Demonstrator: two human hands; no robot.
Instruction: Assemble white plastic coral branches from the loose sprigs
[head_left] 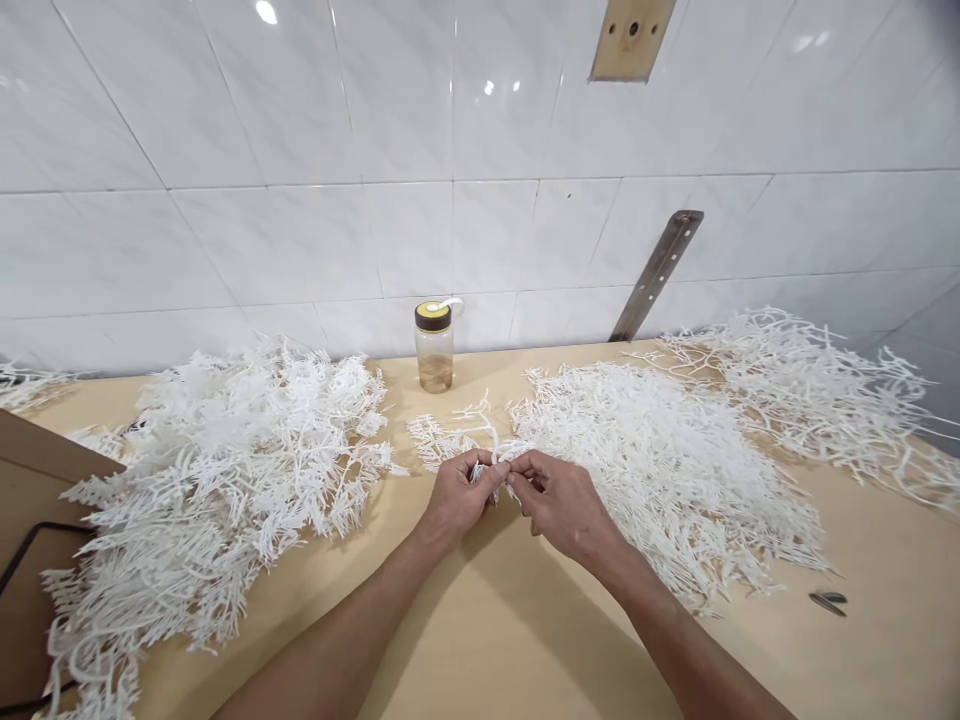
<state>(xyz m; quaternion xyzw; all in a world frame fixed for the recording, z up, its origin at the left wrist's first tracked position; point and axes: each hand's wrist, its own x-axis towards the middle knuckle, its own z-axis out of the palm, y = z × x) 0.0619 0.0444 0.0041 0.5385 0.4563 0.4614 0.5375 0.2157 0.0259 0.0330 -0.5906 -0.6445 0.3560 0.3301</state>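
Observation:
Both of my hands meet over the middle of the table. My left hand pinches a white branching plastic sprig between thumb and fingers. Close against it, my right hand has its thumb and fingertips closed on the same sprig near its stem. Thin forked twigs of the sprig stick up and to the left beyond my fingertips. Just right of my right hand lies a dense heap of small white sprigs. What sits exactly between the fingertips is partly hidden.
A large white sprig pile covers the table's left. Bare branching stems lie at the back right. A lidded bottle stands near the tiled wall, a small dark snipping tool lies at right, and a cardboard box stands at left.

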